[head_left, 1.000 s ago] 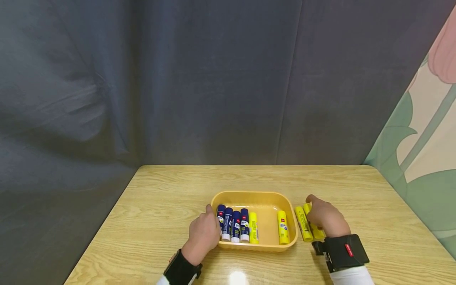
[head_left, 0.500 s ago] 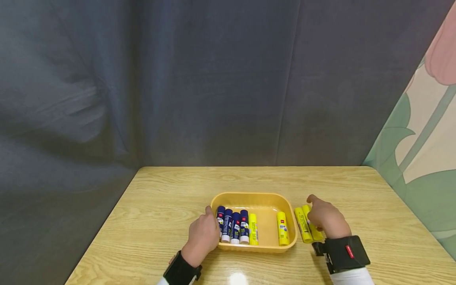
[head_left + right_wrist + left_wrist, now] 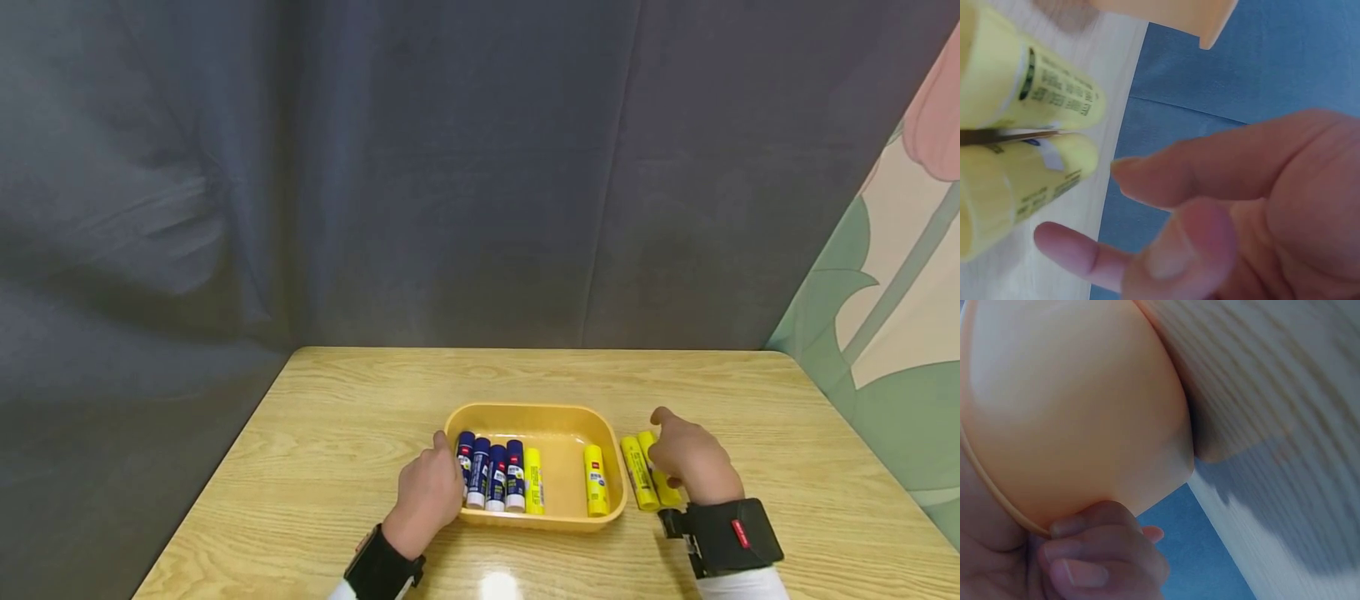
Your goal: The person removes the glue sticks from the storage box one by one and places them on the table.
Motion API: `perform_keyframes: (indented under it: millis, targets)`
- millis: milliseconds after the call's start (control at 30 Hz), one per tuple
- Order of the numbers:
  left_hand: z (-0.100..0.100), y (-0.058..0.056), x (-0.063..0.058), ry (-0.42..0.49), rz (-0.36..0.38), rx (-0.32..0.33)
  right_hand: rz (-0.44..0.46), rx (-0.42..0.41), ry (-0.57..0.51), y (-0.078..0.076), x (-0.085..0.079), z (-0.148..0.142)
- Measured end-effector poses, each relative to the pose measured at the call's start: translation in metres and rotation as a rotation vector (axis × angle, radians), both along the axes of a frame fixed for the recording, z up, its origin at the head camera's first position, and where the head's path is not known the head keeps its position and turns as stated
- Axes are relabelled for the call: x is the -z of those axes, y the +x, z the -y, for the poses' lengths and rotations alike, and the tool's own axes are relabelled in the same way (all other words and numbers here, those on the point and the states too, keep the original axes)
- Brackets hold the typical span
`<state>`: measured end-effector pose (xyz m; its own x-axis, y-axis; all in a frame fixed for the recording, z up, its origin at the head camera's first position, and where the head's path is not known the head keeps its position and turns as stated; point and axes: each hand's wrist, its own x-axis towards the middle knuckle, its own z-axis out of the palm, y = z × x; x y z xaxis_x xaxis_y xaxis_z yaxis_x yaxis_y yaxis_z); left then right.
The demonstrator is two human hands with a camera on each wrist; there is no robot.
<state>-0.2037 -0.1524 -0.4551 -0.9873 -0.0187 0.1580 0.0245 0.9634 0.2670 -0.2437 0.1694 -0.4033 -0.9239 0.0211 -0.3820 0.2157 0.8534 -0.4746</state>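
My left hand (image 3: 431,487) grips the left rim of a yellow-orange plastic tray (image 3: 532,408). In the left wrist view its curled fingers (image 3: 1107,547) hold the tray's edge. Inside the tray, several blue glue sticks (image 3: 497,477) lie side by side at the left. A yellow glue stick (image 3: 533,483) lies beside them, and another yellow one (image 3: 596,482) is near the right wall. Right of the tray, two yellow glue sticks (image 3: 639,473) lie on the table. Over the outer one is my right hand (image 3: 693,458); in the right wrist view its parted fingers (image 3: 1197,169) hold nothing.
The wooden table (image 3: 360,392) extends around the tray. A dark grey curtain (image 3: 465,183) hangs behind the table and along its left side. At the right stands a wall with a painted flower (image 3: 900,333).
The right hand has shifted very slightly to the right above the yellow glue sticks. The left hand, the tray and the glue sticks have not visibly moved.
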Motion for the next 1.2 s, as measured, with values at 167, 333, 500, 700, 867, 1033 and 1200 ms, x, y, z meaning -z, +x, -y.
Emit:
perform_keyframes:
  millis: [167,333,500,700,867,1033,1200]
  targets:
    - [-0.001,0.000,0.000,0.001,0.011,-0.003,-0.025,-0.002,0.020,0.002,-0.005,0.000]
    - [-0.002,0.000,-0.001,-0.001,0.013,-0.008,-0.073,-0.024,0.066,0.003,-0.011,0.001]
    - [-0.003,0.002,-0.002,-0.002,0.019,-0.009,-0.102,-0.054,0.116,0.007,-0.022,0.005]
    - [-0.003,0.001,-0.002,0.003,0.032,-0.003,-0.154,-0.084,0.157,0.015,-0.035,0.016]
    - [0.000,0.000,-0.003,-0.008,0.046,-0.013,-0.238,-0.107,0.154,0.022,-0.039,0.032]
    - [0.001,0.000,-0.003,-0.012,0.042,-0.005,-0.235,-0.115,0.145,0.025,-0.039,0.043]
    - [0.001,0.000,-0.003,-0.004,0.044,-0.004,-0.231,-0.120,0.149,0.028,-0.038,0.055]
